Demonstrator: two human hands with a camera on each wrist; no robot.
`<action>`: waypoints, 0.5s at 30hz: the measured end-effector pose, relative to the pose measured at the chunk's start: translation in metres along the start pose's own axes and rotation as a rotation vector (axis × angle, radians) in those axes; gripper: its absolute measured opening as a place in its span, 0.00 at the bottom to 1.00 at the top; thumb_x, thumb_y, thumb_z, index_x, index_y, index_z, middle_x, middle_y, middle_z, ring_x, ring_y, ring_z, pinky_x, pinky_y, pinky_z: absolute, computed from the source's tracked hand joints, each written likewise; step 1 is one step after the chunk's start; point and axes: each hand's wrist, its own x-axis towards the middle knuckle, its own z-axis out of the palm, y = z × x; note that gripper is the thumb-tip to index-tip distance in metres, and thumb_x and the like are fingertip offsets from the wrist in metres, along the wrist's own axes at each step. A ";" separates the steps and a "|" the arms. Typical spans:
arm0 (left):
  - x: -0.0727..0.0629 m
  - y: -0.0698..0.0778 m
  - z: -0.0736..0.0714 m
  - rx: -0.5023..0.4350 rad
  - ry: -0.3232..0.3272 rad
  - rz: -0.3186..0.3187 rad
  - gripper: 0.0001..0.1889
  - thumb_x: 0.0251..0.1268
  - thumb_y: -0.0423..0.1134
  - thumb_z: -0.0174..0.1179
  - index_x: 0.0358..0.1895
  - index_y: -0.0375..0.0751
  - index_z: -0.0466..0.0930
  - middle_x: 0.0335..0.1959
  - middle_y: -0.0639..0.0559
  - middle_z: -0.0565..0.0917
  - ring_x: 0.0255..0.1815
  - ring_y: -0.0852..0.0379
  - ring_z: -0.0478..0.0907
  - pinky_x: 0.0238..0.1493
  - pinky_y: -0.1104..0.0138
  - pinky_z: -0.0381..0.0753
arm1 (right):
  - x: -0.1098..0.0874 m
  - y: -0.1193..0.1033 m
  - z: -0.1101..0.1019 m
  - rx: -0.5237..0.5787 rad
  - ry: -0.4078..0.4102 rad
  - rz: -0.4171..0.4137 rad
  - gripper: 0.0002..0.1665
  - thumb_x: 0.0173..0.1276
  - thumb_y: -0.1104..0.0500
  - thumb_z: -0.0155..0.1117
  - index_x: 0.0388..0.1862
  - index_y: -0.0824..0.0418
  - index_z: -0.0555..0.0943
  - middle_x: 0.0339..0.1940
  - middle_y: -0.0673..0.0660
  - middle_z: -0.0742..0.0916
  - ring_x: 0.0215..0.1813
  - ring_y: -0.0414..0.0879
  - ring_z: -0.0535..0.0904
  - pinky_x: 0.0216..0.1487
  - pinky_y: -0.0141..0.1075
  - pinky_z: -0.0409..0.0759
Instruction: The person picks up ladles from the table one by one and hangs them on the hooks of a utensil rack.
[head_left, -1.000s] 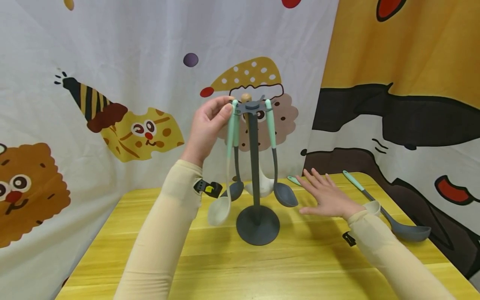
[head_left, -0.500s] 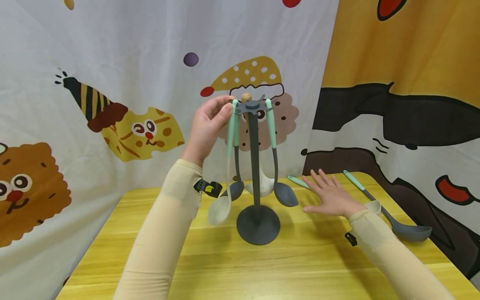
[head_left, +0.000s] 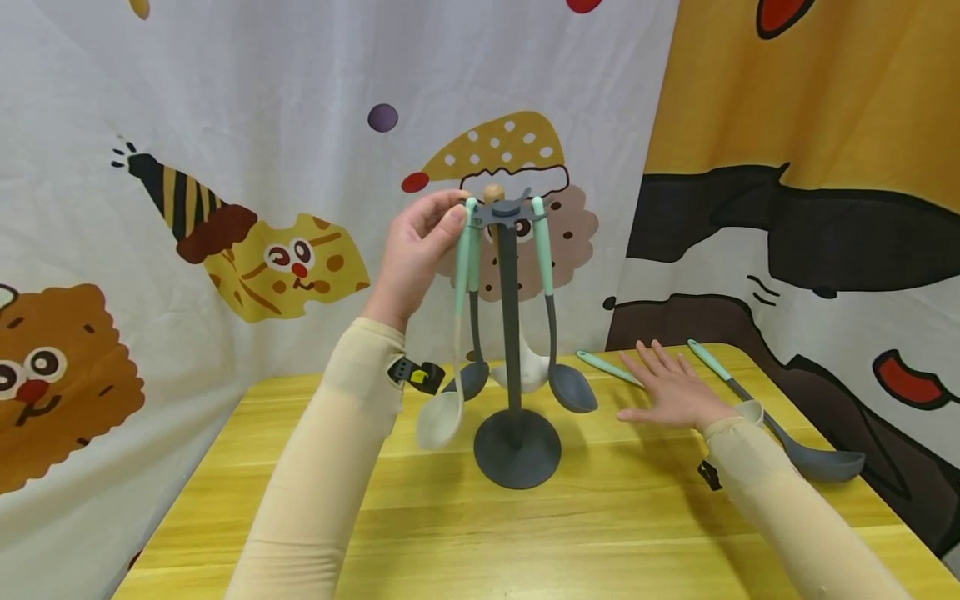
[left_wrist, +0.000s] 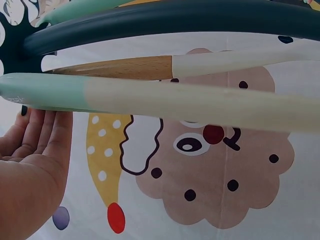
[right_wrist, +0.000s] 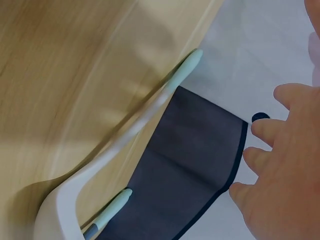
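Observation:
A dark grey utensil stand [head_left: 511, 325] rises from a round base. My left hand [head_left: 408, 262] is at its top, thumb and fingers pinching the upper end of a cream ladle [head_left: 440, 421] with a mint handle. In the left wrist view the fingertips sit behind that handle [left_wrist: 45, 92], close to the stand's notched hub [left_wrist: 17, 42]. My right hand [head_left: 670, 396] is spread flat in the air over the table's right side, holding nothing. Beyond it lies a pale, mint-handled ladle [right_wrist: 135, 127], its bowl end hidden by the hand in the head view.
Two grey utensils [head_left: 573, 388] and a white one [head_left: 531, 372] also hang from the stand. At the right edge of the wooden table [head_left: 480, 542] lies a grey ladle [head_left: 821, 462]. A cartoon-printed curtain [head_left: 300, 100] closes off the back and right.
My right hand has drifted to the right, away from the stand, uncovering more of the mint handle on the table. The left hand and the hanging ladle have stayed put.

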 end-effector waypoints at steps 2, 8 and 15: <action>0.000 -0.001 0.000 0.001 -0.002 0.005 0.18 0.75 0.40 0.54 0.61 0.33 0.76 0.48 0.44 0.82 0.47 0.51 0.80 0.57 0.60 0.79 | 0.000 0.002 0.000 0.009 0.002 0.005 0.64 0.58 0.26 0.64 0.79 0.64 0.54 0.79 0.72 0.50 0.78 0.69 0.37 0.70 0.69 0.34; 0.001 -0.002 -0.001 0.007 -0.002 0.007 0.18 0.75 0.40 0.54 0.60 0.33 0.76 0.48 0.44 0.82 0.48 0.51 0.80 0.57 0.60 0.79 | 0.000 0.008 0.001 0.024 -0.007 0.014 0.64 0.59 0.26 0.63 0.80 0.62 0.53 0.79 0.72 0.49 0.78 0.68 0.36 0.69 0.69 0.33; 0.000 0.000 -0.001 0.010 0.000 0.005 0.18 0.75 0.40 0.54 0.60 0.33 0.76 0.48 0.44 0.82 0.48 0.51 0.80 0.58 0.60 0.79 | 0.002 0.012 0.004 0.037 -0.017 0.030 0.64 0.59 0.26 0.62 0.80 0.62 0.52 0.79 0.72 0.48 0.78 0.69 0.36 0.69 0.70 0.31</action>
